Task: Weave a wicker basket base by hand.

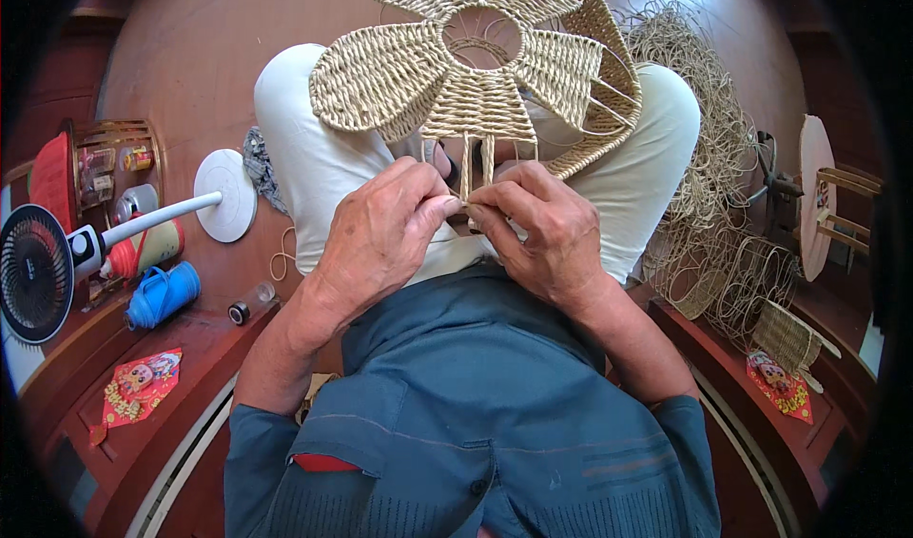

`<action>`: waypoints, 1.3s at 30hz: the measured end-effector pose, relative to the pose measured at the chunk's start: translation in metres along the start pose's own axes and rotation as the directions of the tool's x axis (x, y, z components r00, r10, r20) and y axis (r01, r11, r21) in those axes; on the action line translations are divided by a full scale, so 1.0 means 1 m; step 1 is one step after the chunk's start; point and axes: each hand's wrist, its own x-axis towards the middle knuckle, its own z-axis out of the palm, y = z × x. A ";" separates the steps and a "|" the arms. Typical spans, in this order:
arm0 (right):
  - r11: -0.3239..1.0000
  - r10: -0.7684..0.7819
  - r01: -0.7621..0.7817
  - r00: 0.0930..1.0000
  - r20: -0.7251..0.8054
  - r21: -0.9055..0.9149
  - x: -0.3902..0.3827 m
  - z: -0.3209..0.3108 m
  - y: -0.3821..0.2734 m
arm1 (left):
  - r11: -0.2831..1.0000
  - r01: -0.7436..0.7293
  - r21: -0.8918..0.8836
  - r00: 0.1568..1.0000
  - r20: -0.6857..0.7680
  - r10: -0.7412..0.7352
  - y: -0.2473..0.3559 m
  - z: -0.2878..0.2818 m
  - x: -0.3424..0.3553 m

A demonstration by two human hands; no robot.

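Observation:
A flower-shaped woven straw piece (pixel 480 100) lies across my knees, with petals round an open ring in the middle. Its nearest petal is woven at the ring end, while bare frame rods and a straw cord run down from it toward me. My left hand (pixel 380 226) is closed, thumb and forefinger pinched on the straw cord at the frame's near end. Facing it, my right hand (pixel 542 219) pinches at the same spot, fingertips almost touching the left ones. My fingers mostly hide the cord there. A curved woven side (pixel 609 72) rises behind the right petals.
A tangled heap of straw cord (pixel 709 110) spreads over the floor at right, by a woven piece (pixel 785 336) and a round wooden board (pixel 815 195). At left are a fan (pixel 38 272), its white base (pixel 226 210), a blue jug (pixel 169 295) and a clear bottle (pixel 255 300).

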 end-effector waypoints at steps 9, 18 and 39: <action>1.000 0.030 -0.030 0.999 0.025 0.000 0.000 -0.001 -0.001 | 0.992 -0.110 0.054 0.988 -0.108 0.115 0.005 0.005 0.004; 0.994 -0.023 0.020 1.000 -0.021 -0.110 -0.005 0.010 -0.005 | 0.950 -0.230 0.213 0.961 -0.102 0.256 -0.001 0.009 0.027; 0.979 0.101 -0.109 0.993 -0.054 -0.171 0.001 0.021 -0.013 | 0.995 0.048 0.092 0.991 -0.129 -0.036 0.011 0.011 0.023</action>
